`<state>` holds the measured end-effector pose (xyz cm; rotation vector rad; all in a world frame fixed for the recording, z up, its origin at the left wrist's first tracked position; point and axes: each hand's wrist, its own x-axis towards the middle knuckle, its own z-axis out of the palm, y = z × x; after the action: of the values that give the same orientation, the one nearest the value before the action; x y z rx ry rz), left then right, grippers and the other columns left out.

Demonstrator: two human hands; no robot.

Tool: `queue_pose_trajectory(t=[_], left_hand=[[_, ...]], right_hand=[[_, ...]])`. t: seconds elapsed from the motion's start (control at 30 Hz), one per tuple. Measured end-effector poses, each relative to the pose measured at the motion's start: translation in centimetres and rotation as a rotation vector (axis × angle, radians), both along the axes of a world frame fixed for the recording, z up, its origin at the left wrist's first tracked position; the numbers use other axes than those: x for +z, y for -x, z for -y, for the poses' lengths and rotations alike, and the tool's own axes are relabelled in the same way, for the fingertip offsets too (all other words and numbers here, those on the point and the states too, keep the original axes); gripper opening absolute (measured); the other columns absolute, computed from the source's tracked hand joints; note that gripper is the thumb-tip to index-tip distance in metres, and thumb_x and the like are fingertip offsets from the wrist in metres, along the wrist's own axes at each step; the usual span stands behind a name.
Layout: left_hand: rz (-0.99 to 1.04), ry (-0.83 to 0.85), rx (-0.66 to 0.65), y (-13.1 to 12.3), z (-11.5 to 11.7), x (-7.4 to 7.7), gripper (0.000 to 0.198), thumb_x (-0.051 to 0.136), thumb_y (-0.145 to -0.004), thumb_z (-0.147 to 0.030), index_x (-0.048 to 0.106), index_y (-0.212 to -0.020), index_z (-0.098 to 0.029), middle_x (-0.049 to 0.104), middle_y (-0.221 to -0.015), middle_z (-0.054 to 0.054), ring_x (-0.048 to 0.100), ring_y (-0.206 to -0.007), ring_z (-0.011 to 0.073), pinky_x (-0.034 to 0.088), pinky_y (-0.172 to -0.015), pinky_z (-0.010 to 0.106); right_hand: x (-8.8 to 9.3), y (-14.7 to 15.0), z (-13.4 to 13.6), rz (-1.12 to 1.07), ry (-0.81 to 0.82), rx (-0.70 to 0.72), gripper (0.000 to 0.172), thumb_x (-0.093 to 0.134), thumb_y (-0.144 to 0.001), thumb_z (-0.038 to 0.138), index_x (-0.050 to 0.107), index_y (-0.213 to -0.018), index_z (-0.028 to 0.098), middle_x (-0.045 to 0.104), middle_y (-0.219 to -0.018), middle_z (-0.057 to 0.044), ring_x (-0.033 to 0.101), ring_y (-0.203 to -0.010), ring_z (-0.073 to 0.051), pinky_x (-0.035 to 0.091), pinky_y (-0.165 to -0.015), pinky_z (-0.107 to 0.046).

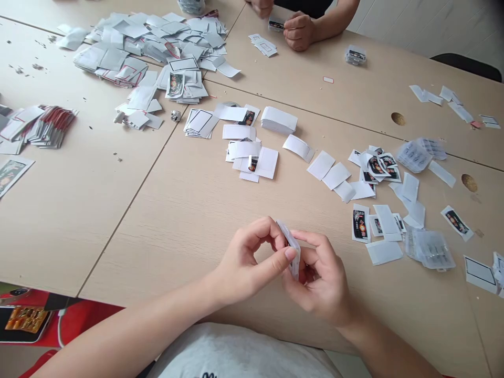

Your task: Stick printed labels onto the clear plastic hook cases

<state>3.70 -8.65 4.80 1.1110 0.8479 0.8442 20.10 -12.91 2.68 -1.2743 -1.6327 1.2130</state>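
Observation:
My left hand [252, 262] and my right hand [318, 278] hold a small transparent plastic pack [291, 248] upright between them, pinched by the fingertips. Its contents are mostly hidden by my fingers. Nearest my hands, to the right, lie loose printed cards [360, 223] and bagged transparent packs [430, 250]. Plain white paper sheets [244, 149] and a white stack [279, 119] sit farther ahead on the beige table [157, 220]. Across the table, a co-worker's hand [299, 31] holds a similar small pack [276, 24].
A large heap of white paper pieces [145, 52] covers the far left table, beside a red-edged stack of cards [47, 126]. Round holes [398, 118] pierce the table on the right. A phone [25, 323] lies on red material at lower left.

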Motion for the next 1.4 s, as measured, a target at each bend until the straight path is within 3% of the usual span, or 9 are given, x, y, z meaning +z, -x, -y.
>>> queue_pose_trajectory(t=[0.23,0.7,1.0,1.17,1.4], left_hand=[[0.025,0.051,-0.048,0.2,-0.2,-0.1,0.018,0.062,-0.081,-0.029,0.051,-0.076,-0.016,0.055,-0.074,0.004,0.054,-0.072,0.0138,0.047,-0.069,0.029],[0.063,0.086,-0.081,0.2,0.0,-0.3,0.015,0.053,-0.087,-0.029,0.048,-0.080,-0.016,0.055,-0.079,0.004,0.054,-0.076,0.0142,0.045,-0.073,0.030],[-0.052,0.139,-0.046,0.2,0.0,-0.2,0.021,0.048,-0.089,-0.034,0.045,-0.078,-0.016,0.051,-0.076,0.000,0.048,-0.074,0.0121,0.040,-0.070,0.026],[-0.064,0.131,-0.022,0.1,0.1,-0.4,0.021,0.049,-0.088,-0.034,0.044,-0.076,-0.017,0.051,-0.074,-0.001,0.047,-0.073,0.0118,0.040,-0.072,0.026],[-0.111,0.094,0.088,-0.5,0.5,-0.4,0.017,0.049,-0.084,-0.026,0.044,-0.071,-0.016,0.050,-0.067,-0.002,0.046,-0.067,0.0104,0.038,-0.064,0.024]], right_hand=[[-0.2,-0.1,0.1,-0.002,0.017,0.003,0.051,0.059,-0.080,0.013,0.038,-0.124,0.028,0.042,-0.055,0.010,0.038,-0.046,-0.008,0.035,-0.044,-0.019],[-0.7,-0.3,-0.2,0.136,-0.180,0.015,0.053,0.057,-0.076,0.008,0.038,-0.122,0.026,0.035,-0.055,0.010,0.035,-0.044,-0.007,0.033,-0.043,-0.019],[-0.9,0.6,-1.6,0.404,-0.469,-0.028,0.047,0.048,-0.074,0.005,0.042,-0.118,0.018,0.058,-0.061,0.003,0.051,-0.043,-0.011,0.038,-0.042,-0.022],[-0.9,0.9,-1.7,0.427,-0.466,-0.013,0.046,0.048,-0.073,0.006,0.042,-0.118,0.017,0.063,-0.066,0.000,0.056,-0.046,-0.012,0.035,-0.040,-0.022],[-0.9,1.5,-1.0,0.443,-0.503,-0.065,0.042,0.049,-0.077,0.009,0.042,-0.117,0.016,0.061,-0.061,0.001,0.056,-0.047,-0.013,0.043,-0.047,-0.023]])
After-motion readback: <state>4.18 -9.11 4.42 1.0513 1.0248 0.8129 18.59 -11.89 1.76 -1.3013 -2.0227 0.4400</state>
